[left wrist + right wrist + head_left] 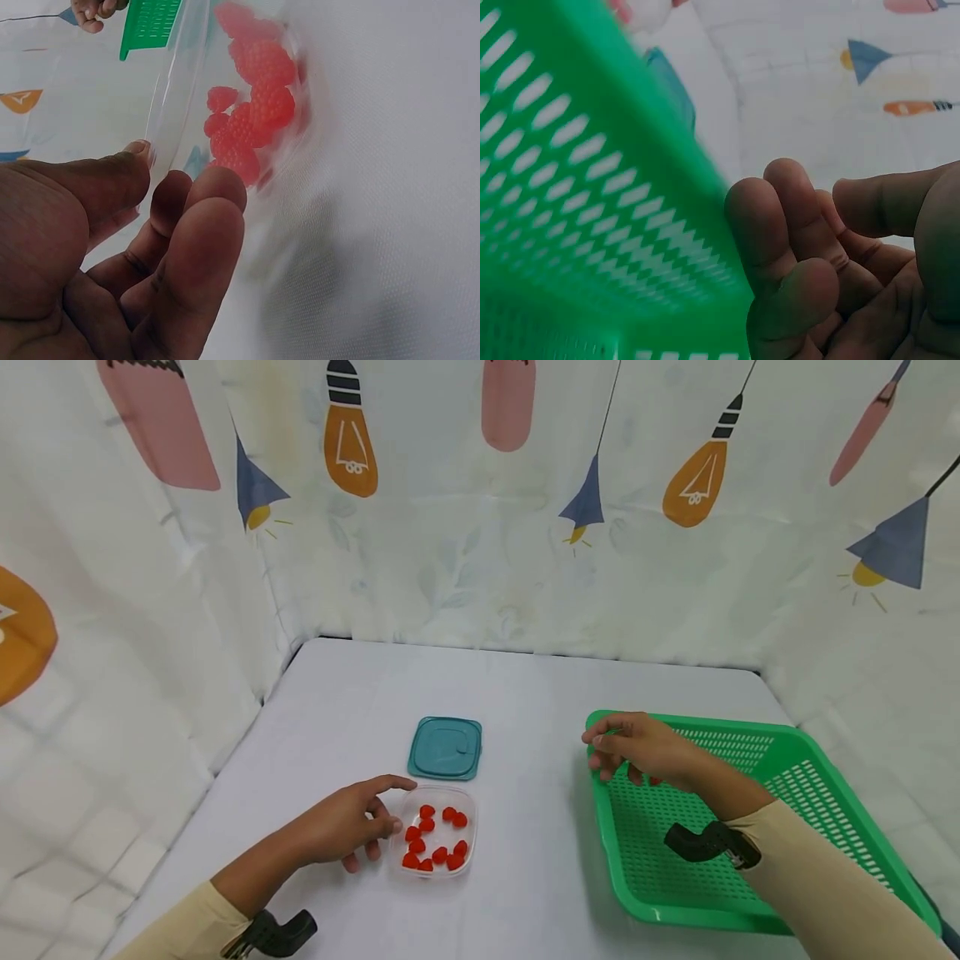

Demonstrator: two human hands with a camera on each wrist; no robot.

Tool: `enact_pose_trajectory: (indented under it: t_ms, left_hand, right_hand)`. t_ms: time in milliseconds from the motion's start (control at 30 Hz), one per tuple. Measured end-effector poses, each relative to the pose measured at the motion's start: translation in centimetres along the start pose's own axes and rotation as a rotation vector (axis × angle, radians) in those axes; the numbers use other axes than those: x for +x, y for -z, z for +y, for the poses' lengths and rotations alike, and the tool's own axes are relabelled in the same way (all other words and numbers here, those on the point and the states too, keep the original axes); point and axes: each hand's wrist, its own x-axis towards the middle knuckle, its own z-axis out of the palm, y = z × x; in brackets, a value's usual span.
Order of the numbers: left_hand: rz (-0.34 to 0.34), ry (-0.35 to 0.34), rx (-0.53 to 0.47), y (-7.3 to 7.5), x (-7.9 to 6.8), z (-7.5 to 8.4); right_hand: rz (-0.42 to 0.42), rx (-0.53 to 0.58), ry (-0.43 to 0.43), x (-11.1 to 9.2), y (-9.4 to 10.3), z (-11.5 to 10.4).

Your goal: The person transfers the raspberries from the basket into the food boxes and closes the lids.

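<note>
A clear plastic container [448, 794] holds several red raspberries [264, 64] and stands on the white table. My left hand [348, 821] rests at its left side, index finger reaching along the far left corner. In the left wrist view the thumb touches the container's rim, and the other fingers lie loosely bent near the wall. My right hand [648, 747] hovers over the left rim of a green basket [622, 893]. Its fingers are loosely bent with nothing between them in the right wrist view [840, 262]. A bit of red [655, 781] shows in the basket, partly hidden by that hand.
A teal square lid [446, 748] lies flat just beyond the container. The perforated basket takes up the table's right side. White printed curtains [465, 568] hang behind the table and at both sides.
</note>
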Motion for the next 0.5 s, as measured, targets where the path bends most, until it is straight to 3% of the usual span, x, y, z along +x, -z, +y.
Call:
enact_pose_trajectory:
  t_ms: [167, 500]
  left_hand:
    - [-0.010, 0.001, 0.004, 0.0, 0.0, 0.1]
    - [-0.017, -0.003, -0.006, 0.1, 0.0, 0.2]
  right_hand:
    - [0.002, 0.025, 0.022, -0.8, 2.0, 3.0]
    - [0.048, -0.051, -0.070, -1.4, 4.1, 6.7]
